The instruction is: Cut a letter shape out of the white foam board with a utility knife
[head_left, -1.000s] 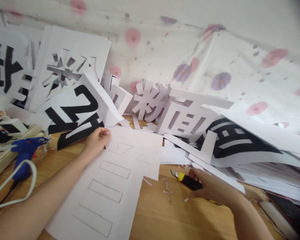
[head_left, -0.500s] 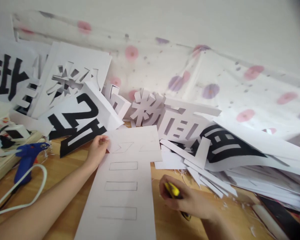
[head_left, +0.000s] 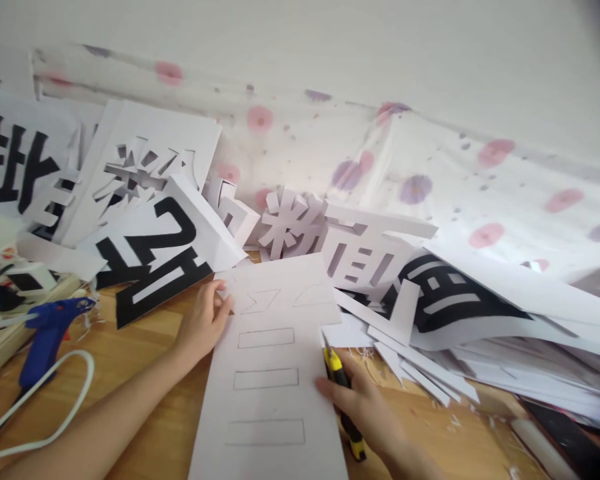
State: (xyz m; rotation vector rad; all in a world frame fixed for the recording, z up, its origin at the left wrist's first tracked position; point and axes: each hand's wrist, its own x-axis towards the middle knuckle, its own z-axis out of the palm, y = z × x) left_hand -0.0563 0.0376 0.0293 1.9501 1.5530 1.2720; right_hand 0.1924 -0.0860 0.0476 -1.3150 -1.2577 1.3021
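A white board cut-out lies on the wooden table, with several pencilled rectangles down its length and angular outlines in its wider top part. My left hand grips the board's upper left edge, fingers curled over it. In my right hand is a yellow and black utility knife, held upright-tilted with its thin blade toward the board's right edge. The right fingertips rest on or just by that edge; whether the blade touches the board I cannot tell.
A blue glue gun with a white cord stands at left. Behind are white three-dimensional characters, black-printed sheets and a cut-out panel. White offcut strips and stacked sheets lie at right, before a dotted plastic cover.
The board has shifted right with my left hand on it. My right hand has moved up to the board's right edge, and the knife now points forward with its blade showing.
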